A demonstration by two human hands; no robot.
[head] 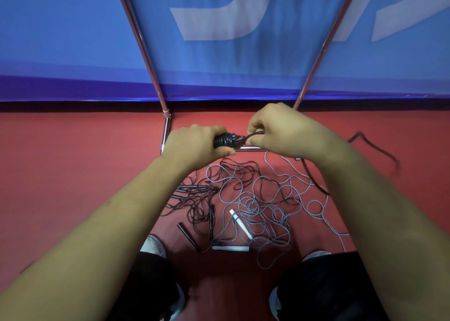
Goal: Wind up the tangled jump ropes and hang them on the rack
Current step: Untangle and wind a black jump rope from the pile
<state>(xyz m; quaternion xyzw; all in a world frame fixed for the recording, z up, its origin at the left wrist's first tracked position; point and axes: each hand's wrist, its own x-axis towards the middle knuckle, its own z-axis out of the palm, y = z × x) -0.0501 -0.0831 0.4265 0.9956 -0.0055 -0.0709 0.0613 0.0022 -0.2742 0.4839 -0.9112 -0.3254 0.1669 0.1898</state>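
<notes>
1. The left hand (197,142) is clenched in a fist round the wound black jump rope (225,139). The coiled bundle's long axis runs across the view, pointing from this hand toward the other.
2. The right hand (280,130) pinches a strand at the bundle's right end between thumb and curled fingers.
3. The bundle's left part is hidden inside the fist, and its handles cannot be made out.
4. A loose tail (314,174) leaves the right hand, passes behind that forearm and blurs out to the right.
5. Just beyond the hands, the rack (143,45) shows a chrome base bar partly covered by them. Its two uprights are cut off at the top edge.
6. Below the hands, on the red floor (73,162), a grey rope (275,206) with white handles (239,223) tangles with thin black ropes (202,199).
</notes>
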